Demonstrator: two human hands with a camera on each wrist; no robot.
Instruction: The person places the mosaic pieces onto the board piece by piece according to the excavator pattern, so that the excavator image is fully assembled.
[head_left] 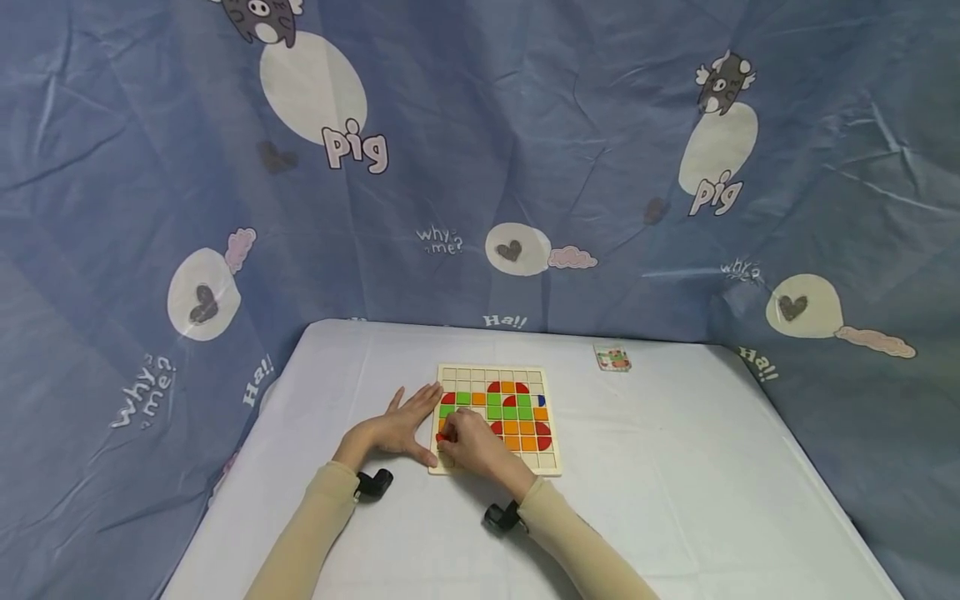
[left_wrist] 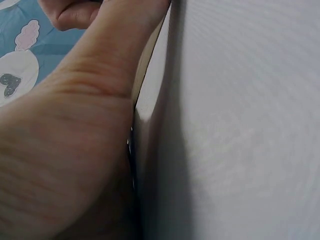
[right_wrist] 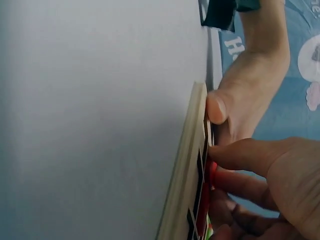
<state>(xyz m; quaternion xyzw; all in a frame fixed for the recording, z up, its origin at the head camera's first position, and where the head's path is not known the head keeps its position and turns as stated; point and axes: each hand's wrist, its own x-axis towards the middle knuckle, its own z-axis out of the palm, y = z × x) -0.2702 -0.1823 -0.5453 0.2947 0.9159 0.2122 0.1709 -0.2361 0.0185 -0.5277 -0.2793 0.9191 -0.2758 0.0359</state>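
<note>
A square wooden grid board (head_left: pixel 551 461) lies on the table, partly filled with green, orange and red pieces and one blue-and-white piece. My left hand (head_left: pixel 397 427) rests at its left edge, fingers spread and fairly straight, thumb near the lower left corner. Over the board's lower left part, my right hand (head_left: pixel 474 443) pinches a small red piece (right_wrist: pixel 213 172) between thumb and fingers, right at the grid. The right hand hides several cells beneath it. In the right wrist view, the left thumb (right_wrist: pixel 216 107) touches the board's corner.
A small printed card (head_left: pixel 612 358) lies toward the back right of the white-covered table (head_left: pixel 675 467). A blue patterned cloth (head_left: pixel 450 167) hangs behind and at the sides. Each wrist carries a black camera, one on the left wrist (head_left: pixel 373 484).
</note>
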